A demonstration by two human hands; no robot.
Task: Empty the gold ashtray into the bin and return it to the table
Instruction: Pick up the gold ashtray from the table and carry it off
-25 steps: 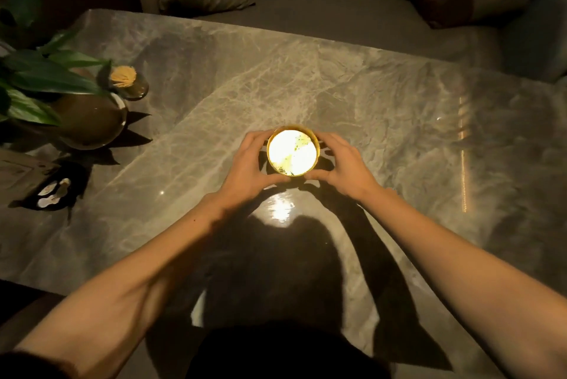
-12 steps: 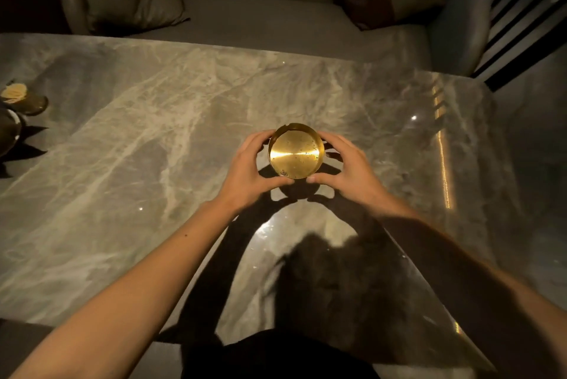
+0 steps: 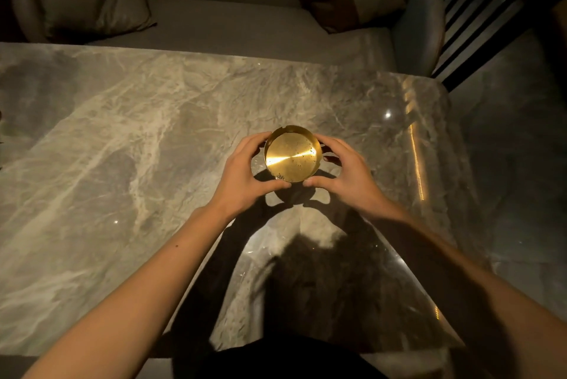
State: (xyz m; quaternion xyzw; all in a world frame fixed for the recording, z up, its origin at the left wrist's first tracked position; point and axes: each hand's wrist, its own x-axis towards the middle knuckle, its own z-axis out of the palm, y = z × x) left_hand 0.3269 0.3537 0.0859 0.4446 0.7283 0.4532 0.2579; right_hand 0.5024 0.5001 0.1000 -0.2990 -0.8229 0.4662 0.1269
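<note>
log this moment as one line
both hands grip ashtray | left hand | right hand | ashtray over table | bin unseen

One head-worn, wide-angle view looks forward and steeply down from above the near edge of the table (image 3: 129,139), close enough that both forearms run in from the bottom corners. It faces across the tabletop toward the sofa (image 3: 233,29) along the top edge, with floor (image 3: 503,139) visible to the right. No second view shares this scene
</note>
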